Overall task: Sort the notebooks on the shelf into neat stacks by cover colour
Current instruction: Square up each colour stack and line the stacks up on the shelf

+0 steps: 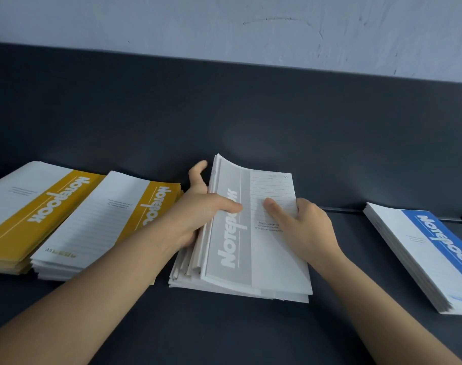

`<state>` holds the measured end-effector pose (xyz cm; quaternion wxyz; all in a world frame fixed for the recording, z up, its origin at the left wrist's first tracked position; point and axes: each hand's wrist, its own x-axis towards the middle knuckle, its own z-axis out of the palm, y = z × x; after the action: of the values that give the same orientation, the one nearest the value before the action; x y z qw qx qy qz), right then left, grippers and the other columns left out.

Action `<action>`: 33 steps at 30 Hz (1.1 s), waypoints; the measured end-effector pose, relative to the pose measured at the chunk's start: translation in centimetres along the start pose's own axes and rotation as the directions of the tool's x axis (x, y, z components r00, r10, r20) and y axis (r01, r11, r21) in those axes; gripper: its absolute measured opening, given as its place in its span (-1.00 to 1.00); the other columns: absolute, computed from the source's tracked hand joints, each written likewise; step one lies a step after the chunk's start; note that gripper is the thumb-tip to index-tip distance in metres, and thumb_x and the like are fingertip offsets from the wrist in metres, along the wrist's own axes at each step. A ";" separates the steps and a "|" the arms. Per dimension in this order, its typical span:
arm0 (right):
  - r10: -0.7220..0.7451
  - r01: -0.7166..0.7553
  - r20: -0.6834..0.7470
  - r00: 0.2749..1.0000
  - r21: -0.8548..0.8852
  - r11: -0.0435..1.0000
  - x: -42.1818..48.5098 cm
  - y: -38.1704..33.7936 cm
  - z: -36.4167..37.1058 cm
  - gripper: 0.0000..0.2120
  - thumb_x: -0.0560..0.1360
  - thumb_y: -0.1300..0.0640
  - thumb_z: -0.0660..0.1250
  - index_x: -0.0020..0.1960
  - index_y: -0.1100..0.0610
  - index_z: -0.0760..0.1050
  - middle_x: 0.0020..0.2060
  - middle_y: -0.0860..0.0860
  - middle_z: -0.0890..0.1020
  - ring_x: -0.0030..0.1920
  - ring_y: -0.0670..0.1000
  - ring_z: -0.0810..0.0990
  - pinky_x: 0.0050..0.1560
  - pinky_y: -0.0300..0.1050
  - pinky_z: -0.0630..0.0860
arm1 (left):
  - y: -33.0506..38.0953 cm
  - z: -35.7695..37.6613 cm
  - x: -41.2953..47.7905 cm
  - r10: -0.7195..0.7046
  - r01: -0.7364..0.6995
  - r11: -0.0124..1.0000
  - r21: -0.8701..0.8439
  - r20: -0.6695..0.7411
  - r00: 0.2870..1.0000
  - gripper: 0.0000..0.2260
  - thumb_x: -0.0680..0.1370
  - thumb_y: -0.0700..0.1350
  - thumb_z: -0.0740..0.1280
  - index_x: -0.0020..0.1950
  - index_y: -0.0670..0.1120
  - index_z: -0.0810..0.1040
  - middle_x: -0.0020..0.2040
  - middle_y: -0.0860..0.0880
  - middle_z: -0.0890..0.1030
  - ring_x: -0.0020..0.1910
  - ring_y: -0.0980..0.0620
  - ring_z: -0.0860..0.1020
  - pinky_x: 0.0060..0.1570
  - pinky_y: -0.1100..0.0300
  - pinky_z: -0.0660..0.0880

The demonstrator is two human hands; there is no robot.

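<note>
A stack of grey-banded notebooks [253,259] lies in the middle of the dark shelf [224,330]. My left hand [203,209] grips its left edge, thumb on the top cover and fingers under the upper notebooks, which are lifted and tilted. My right hand [303,227] holds the right edge, thumb pressed on the cover. Two yellow-banded stacks sit to the left: one at the far left [29,214] and one beside it [103,225], which partly overlaps the first. A blue-banded stack [430,256] lies at the right.
A dark back panel [224,114] rises behind the shelf, with a pale wall [224,25] above it. Bare shelf surface shows between the grey and blue stacks and along the front.
</note>
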<state>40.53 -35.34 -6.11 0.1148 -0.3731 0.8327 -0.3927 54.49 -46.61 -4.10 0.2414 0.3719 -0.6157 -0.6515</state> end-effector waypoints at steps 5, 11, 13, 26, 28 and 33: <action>0.090 -0.102 0.088 0.992 0.144 0.984 0.7 0.0 -0.6 -0.55 0.42 -0.24 0.35 -0.21 0.17 0.39 -0.28 -0.06 0.57 -0.30 -0.03 0.53 -0.33 -0.16 0.36 | -0.2 -0.6 0.1 -0.164 0.169 0.981 -0.097 0.049 0.985 -0.61 0.41 -0.25 0.45 0.24 -0.16 0.58 -0.01 -0.17 0.70 -0.08 -0.20 0.69 -0.12 -0.02 0.61; 0.100 -0.189 0.205 0.974 0.477 0.858 0.5 -0.3 -2.3 -0.63 0.43 0.00 0.45 0.03 0.29 0.53 -0.09 0.11 0.70 -0.15 0.12 0.70 -0.14 0.04 0.62 | 0.0 -0.3 -0.2 -0.203 0.222 0.966 -0.134 0.141 0.969 -0.72 0.45 -0.16 0.40 0.14 -0.16 0.65 -0.02 -0.18 0.71 -0.12 -0.15 0.68 -0.12 0.04 0.59; 0.086 -0.247 0.283 0.955 0.602 0.759 0.2 -0.3 -2.7 -0.70 0.44 0.13 0.45 0.09 0.26 0.52 -0.10 0.12 0.71 -0.23 0.09 0.71 -0.32 -0.06 0.62 | 0.1 -0.1 -0.4 -0.174 0.199 0.968 -0.156 0.161 0.972 -0.72 0.47 -0.14 0.38 0.15 -0.17 0.64 -0.02 -0.18 0.70 -0.16 -0.14 0.68 -0.17 0.06 0.60; 0.011 -0.175 0.256 0.967 0.629 0.757 0.4 0.6 -8.1 -0.84 0.44 0.33 0.37 0.01 0.23 0.60 -0.14 0.14 0.72 -0.26 0.10 0.71 -0.32 -0.06 0.64 | 2.2 3.9 -1.5 0.044 -0.032 0.992 -0.126 0.099 0.994 -0.70 0.49 -0.34 0.37 0.22 -0.22 0.54 -0.10 -0.13 0.70 -0.20 -0.05 0.69 -0.30 0.12 0.61; -0.031 -0.094 0.187 0.982 0.624 0.776 0.1 1.1 -8.9 -0.85 0.43 0.26 0.43 -0.01 0.18 0.62 -0.12 0.10 0.72 -0.18 0.10 0.71 -0.22 -0.04 0.64 | 2.4 5.7 -1.5 0.152 -0.143 0.986 -0.084 0.110 0.982 -0.56 0.47 -0.39 0.35 0.32 -0.13 0.46 0.05 -0.11 0.66 0.00 -0.07 0.66 -0.04 0.01 0.62; -0.098 0.282 -0.346 0.933 0.533 0.798 -0.1 2.8 -10.4 -0.44 0.24 -0.02 0.61 0.16 0.05 0.49 0.01 -0.10 0.66 -0.03 -0.11 0.67 -0.05 -0.11 0.59 | 3.5 11.2 -2.2 0.420 -0.409 0.906 -0.108 0.119 0.899 -0.45 0.43 -0.38 0.40 0.33 0.00 0.38 0.11 -0.02 0.63 0.07 0.03 0.63 0.06 0.09 0.60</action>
<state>34.06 -28.24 -1.26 0.0531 -0.3392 0.6405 -0.6870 46.61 -38.38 -0.63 0.3457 0.1757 -0.6694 -0.6337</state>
